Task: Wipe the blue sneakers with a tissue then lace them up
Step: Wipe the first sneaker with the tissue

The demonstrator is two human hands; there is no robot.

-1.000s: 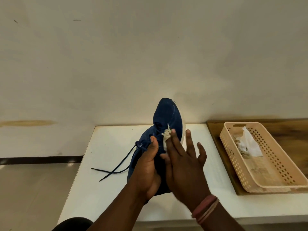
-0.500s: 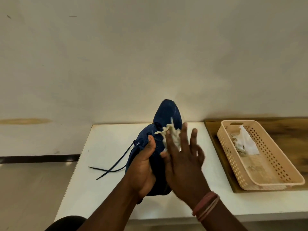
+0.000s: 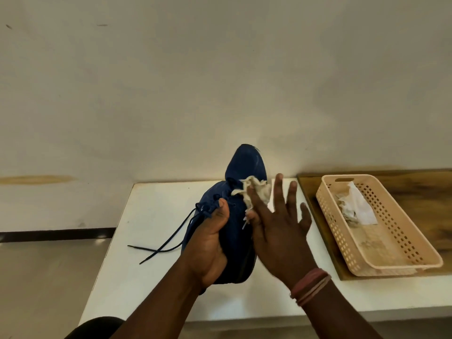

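Your left hand (image 3: pixel 210 243) grips the one blue sneaker (image 3: pixel 234 211) in view, just below the centre of the frame. The thumb is curled over the upper beside the eyelets, and the palm wraps the side nearest you. The shoe is tilted, its toe pointing up toward the wall and its heel at your wrist, held over the white table (image 3: pixel 146 216).

Your right hand (image 3: pixel 276 228) is spread wide, fingers straight and fanned apart. It presses one crumpled tissue (image 3: pixel 256 189) against the right side of the shoe. The forefinger lies over the wad; the other fingers stick out past it to the right. Whether the thumb also pinches the tissue, you cannot tell from here. Thin bands circle that wrist.

One dark lace (image 3: pixel 168 238) trails from the eyelets, and its two loose ends lie on the table toward the lower left.

At the right of the frame stands one beige perforated basket (image 3: pixel 401 263) on a wooden board (image 3: pixel 415 189). In the basket lie used tissues (image 3: pixel 357 206), at least two, bunched at its far end.
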